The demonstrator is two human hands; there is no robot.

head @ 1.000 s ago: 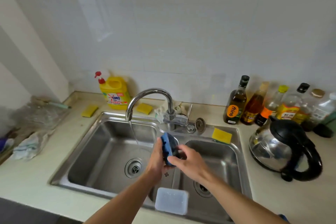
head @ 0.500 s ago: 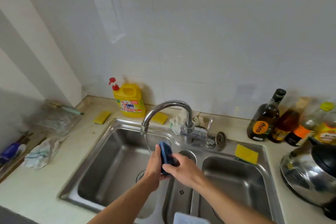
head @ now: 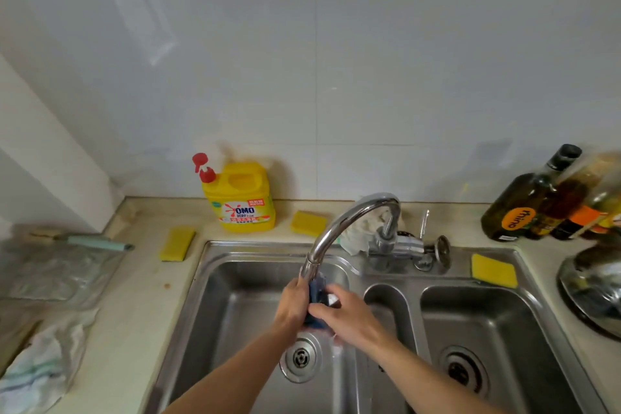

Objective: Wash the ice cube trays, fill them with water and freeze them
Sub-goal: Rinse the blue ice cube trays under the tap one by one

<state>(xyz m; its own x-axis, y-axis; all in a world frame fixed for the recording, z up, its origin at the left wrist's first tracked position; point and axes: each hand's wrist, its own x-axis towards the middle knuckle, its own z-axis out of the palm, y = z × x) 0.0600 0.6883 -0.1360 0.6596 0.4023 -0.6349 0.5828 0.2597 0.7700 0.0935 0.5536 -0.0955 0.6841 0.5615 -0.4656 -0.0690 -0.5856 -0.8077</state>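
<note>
- Being gripped under the faucet (head: 331,233) by left hand (head: 292,306) and right hand (head: 349,316): one blue ice cube tray (head: 317,292).
- Three yellow sponges (head: 177,243) seen near that faucet.

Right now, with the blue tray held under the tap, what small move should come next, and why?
Probably turn the tray over under the tap so its other side gets rinsed: the left hand and right hand both grip it just below the tap's mouth, over the left basin.

My steel tap (head: 336,228) and sink (head: 215,296) shine glossy; the blue tray (head: 316,292) looks plastic; at eleven o'clock, a shiny plastic jug (head: 242,212).
</note>
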